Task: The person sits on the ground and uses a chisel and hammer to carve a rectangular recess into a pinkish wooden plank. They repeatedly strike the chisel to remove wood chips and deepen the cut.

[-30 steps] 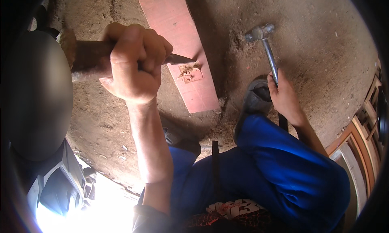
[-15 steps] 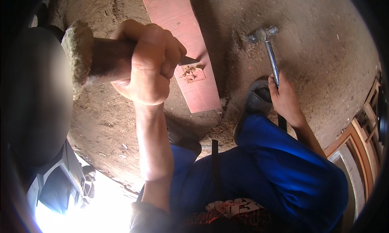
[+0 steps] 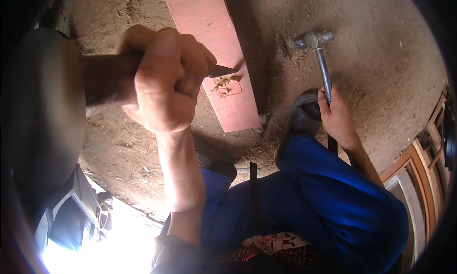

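My left hand (image 3: 166, 83) is closed round the dark handle (image 3: 107, 76) of a chisel, whose pointed steel blade (image 3: 223, 70) reaches over a pink board (image 3: 200, 21) on the ground. The blade tip is at the upper edge of a marked rectangle (image 3: 227, 87) with pale chips and roughened wood in it; whether it touches is hard to tell. The handle's far end is hidden by a blurred grey shape at the left. My right hand (image 3: 338, 117), right of the board, grips a metal hammer (image 3: 324, 71) by its handle, head pointing away from me.
My blue-trousered legs (image 3: 333, 193) and dark shoes (image 3: 304, 114) are below the board on a dirt floor (image 3: 381, 74). Wooden frames (image 3: 404, 159) lean at the right rim. Grey angular panels (image 3: 71, 212) of some object stand at the lower left in bright light.
My left hand with the chisel shifted right, then slightly back left and down; the handle's frayed end, visible half a second ago, is now hidden. The hammer has shifted slightly right.
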A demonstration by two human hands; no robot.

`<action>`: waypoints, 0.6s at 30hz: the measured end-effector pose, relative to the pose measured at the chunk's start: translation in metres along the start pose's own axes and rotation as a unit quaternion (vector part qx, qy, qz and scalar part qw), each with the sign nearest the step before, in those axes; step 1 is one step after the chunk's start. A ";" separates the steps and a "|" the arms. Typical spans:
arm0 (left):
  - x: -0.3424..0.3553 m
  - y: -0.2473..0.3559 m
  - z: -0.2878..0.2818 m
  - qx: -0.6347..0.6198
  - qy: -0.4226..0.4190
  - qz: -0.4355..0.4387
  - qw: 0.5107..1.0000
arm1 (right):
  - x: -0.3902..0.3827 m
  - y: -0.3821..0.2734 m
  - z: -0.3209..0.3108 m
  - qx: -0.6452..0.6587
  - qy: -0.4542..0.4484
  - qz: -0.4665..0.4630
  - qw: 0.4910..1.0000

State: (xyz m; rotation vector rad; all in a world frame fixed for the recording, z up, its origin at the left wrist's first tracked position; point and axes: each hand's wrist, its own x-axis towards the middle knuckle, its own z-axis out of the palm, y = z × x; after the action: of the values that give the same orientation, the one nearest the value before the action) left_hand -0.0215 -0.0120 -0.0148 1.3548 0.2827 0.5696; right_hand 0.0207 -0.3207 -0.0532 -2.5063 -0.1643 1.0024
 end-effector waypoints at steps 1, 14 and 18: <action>0.000 0.000 0.000 0.023 -0.016 0.011 1.000 | 0.000 -0.001 0.000 0.000 -0.003 0.002 1.000; 0.005 0.006 -0.010 -0.067 -0.053 -0.056 0.995 | 0.007 0.027 0.015 0.077 -0.019 -0.008 0.997; 0.000 0.017 -0.016 -0.084 -0.051 -0.080 0.992 | 0.008 0.030 0.017 0.071 -0.035 0.037 0.996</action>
State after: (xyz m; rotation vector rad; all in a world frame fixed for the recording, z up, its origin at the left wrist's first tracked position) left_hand -0.0335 0.0028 -0.0020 1.1829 0.2524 0.3811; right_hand 0.0141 -0.3392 -0.0821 -2.3647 -0.0190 1.0923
